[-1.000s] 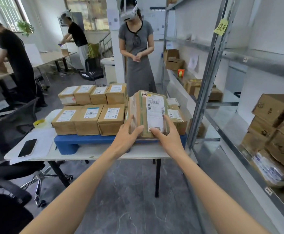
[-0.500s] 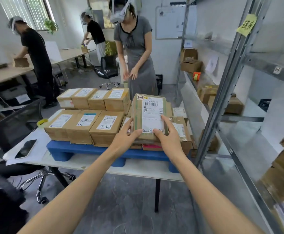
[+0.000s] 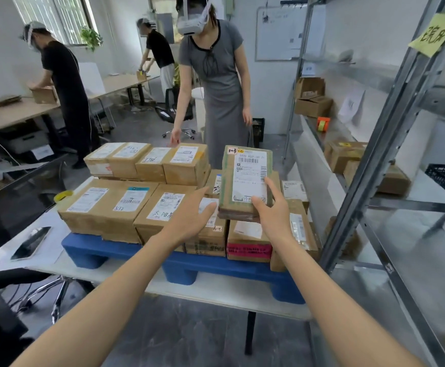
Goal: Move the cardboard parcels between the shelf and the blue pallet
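While pinching parcel [image 3: 248,176] at its near right corner: right hand [image 3: 271,207], thumb flat on the label, fingers curled under. Left hand [image 3: 192,218] spread, fingers straight, palm down, holding nothing; fingertips just beside parcel's near left corner, contact not clear. Parcel tilted, far end up, label toward camera, green tape along both long edges. Above the boxes at right end of pallet [image 3: 115,250]; cannot tell whether its near edge rests on pink-tape box [image 3: 248,250] below or clears it.

Pallet blue, on white table [image 3: 216,290]. Front row [image 3: 105,205] of three labelled boxes along pallet's near left edge, touching side by side. Back row [image 3: 147,160] of four along far left edge, sitting higher. More boxes packed at right end, one at near right corner tilted against the rest.

Phone [image 3: 31,242] face up on paper at table's left edge. Yellow tape roll [image 3: 63,196] just left of front row.

Shelf [image 3: 374,144] right of table, upright post just beside pallet's right end. Yellow note [image 3: 433,34] stuck high on post. Boxes [image 3: 345,154] on a middle level, well back.

Person in grey dress [image 3: 221,83] at table's far edge, headset on, one hand down near back row's far side.
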